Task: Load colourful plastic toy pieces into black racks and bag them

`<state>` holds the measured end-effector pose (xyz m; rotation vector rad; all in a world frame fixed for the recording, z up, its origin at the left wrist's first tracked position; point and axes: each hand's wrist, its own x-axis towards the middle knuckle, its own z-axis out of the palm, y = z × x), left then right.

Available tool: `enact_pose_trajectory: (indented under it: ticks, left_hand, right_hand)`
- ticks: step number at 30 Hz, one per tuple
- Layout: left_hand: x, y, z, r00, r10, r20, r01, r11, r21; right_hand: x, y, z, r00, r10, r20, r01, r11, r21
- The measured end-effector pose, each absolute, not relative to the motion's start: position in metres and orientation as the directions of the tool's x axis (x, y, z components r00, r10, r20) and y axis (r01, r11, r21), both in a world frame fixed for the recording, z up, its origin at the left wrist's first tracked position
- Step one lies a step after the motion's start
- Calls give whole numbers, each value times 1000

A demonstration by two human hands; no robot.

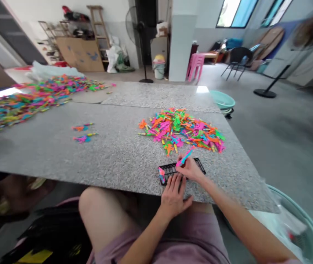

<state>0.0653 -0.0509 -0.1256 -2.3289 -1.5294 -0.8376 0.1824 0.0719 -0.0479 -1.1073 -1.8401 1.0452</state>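
A black slotted rack [170, 168] lies near the front edge of the granite-topped table. My right hand [189, 168] is closed on a small pink-and-blue plastic piece [186, 157], held tilted just above the rack. My left hand [174, 194] rests with its fingers stretched out along the rack's near edge and holds nothing. In the rack's left end sits another pink-and-blue plastic piece [162, 175]. Just beyond the rack is a heap of small bright plastic pieces [184, 128] in orange, green, pink and blue. Their exact kind is too small to make out.
Several loose pieces [84, 138] lie at mid-left on the speckled table [117, 146]. A larger heap [43, 95] spreads over the far left. Teal basins [222, 99] stand beyond the right edge, with a big tub [307, 216] at lower right. Another person's legs show at lower left.
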Motion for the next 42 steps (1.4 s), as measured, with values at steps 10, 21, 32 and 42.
enact_pose_trajectory:
  ticks: [10, 21, 32, 42]
  left_hand:
    - [73, -56, -134, 242, 780, 578, 917, -379, 127]
    - [71, -52, -129, 245, 773, 585, 905, -399, 148]
    - [73, -54, -129, 249, 785, 567, 902, -401, 159]
    - [72, -52, -121, 240, 800, 550, 887, -411, 211]
  right_hand:
    - [122, 85, -73, -618, 773, 140, 490, 519, -701]
    - [128, 99, -51, -717, 692, 87, 338, 454, -824]
    - [120, 99, -67, -736, 670, 96, 430, 573, -697]
    - [118, 91, -80, -688, 706, 169, 500, 629, -596]
